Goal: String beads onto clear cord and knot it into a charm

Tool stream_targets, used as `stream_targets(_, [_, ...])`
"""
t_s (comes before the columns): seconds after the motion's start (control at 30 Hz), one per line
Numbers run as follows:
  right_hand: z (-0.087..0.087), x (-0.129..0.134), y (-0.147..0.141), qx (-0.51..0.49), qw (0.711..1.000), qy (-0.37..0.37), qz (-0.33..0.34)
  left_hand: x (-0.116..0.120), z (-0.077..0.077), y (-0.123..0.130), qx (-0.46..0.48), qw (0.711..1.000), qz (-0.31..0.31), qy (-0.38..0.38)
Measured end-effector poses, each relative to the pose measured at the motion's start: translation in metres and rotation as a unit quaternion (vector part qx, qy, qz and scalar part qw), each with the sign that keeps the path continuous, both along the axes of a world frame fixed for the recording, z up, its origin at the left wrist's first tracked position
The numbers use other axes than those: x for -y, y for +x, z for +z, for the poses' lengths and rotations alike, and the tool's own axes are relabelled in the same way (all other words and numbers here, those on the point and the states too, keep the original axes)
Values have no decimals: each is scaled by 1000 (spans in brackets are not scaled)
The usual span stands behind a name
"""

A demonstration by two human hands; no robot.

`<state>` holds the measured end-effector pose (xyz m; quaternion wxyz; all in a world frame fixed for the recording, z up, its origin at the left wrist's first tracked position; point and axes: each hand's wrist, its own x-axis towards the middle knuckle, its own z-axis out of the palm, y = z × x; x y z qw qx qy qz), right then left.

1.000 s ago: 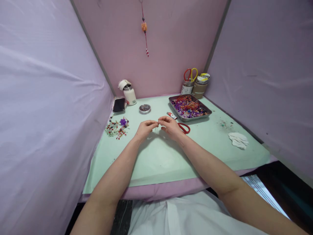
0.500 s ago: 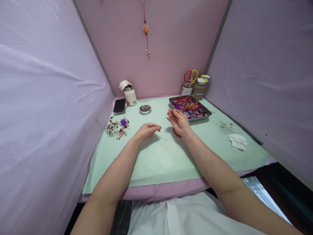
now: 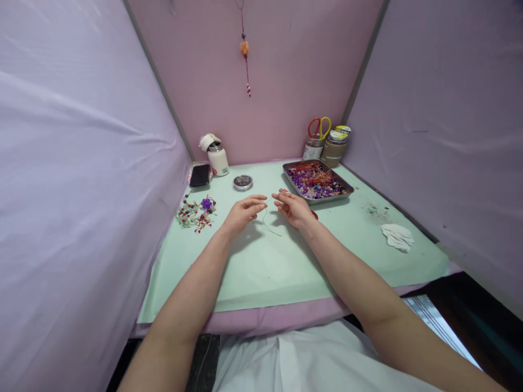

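Note:
My left hand (image 3: pixel 245 214) is over the middle of the mat, thumb and forefinger pinched on a thin greenish cord (image 3: pixel 266 222). The cord's loose tail curves down toward the mat. Close by on the right, my right hand (image 3: pixel 293 209) faces it with bent fingers. A fine stretch of the cord runs between both sets of fingertips, so the right fingers seem closed on it too. Behind the right hand, a red item (image 3: pixel 314 215) shows only in part. A small red and grey piece (image 3: pixel 283 190) peeks out above its fingers; its kind is unclear.
A metal tray (image 3: pixel 349 191) of purple and orange beads stands at back right, before jars (image 3: pixel 334 152) and red and yellow scissors handles (image 3: pixel 320 127). Left are beaded strings (image 3: pixel 194 215), a phone (image 3: pixel 200 175), a white bottle (image 3: pixel 218 160) and a round case (image 3: pixel 242 182). White cloth (image 3: pixel 397 237) lies right.
My right hand has moved left and slightly down, toward my left hand. My left hand has risen a little, and the gap between the fingertips is smaller.

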<state>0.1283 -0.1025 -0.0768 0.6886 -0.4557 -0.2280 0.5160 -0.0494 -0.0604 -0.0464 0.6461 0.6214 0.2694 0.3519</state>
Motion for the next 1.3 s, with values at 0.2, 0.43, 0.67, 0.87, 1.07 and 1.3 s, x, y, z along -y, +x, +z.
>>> stream_targets(0.2, [-3,4,-9,67,995,-39,68,-1,-1,2,6,999,21,-34])
stream_targets(0.43, [-1,2,-14,173,984,-19,-39,-13,-16,3,-65,993,100,-21])
stream_targets(0.67, [4,8,-27,205,974,76,-67,-10,-18,4,-76,994,83,-17])
stream_targets(0.87, [1,9,-38,129,983,128,24,-10,-19,5,-75,993,87,-8])
stream_targets(1.07, [0,8,-40,166,983,58,60,-11,-20,7,-68,993,96,-11])
stream_targets(1.3, [7,14,-37,253,963,89,20,-9,-19,9,-71,993,92,-17])
